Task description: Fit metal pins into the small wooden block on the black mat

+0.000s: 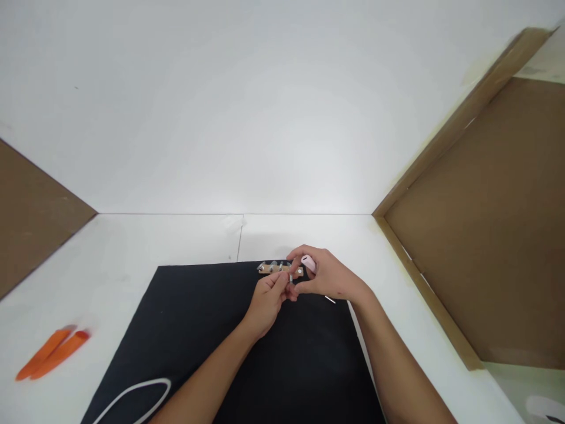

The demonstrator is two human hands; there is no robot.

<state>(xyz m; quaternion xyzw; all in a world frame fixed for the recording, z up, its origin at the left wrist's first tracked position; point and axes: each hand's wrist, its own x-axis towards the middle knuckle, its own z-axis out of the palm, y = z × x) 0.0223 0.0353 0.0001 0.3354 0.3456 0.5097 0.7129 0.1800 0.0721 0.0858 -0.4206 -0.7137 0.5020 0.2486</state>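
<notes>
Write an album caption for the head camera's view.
Both hands, left and right, meet over a black mat, orange items lying off to the left.

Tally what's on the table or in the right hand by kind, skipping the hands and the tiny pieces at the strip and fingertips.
Orange pieces: 2
Black mat: 1
White cord: 1
Wooden strip: 1
Thin white rod: 1
Pale pink item in the right hand: 1
Total: 7

Two hands [265,303] [331,275], two orange strips [43,354] [60,355]
</notes>
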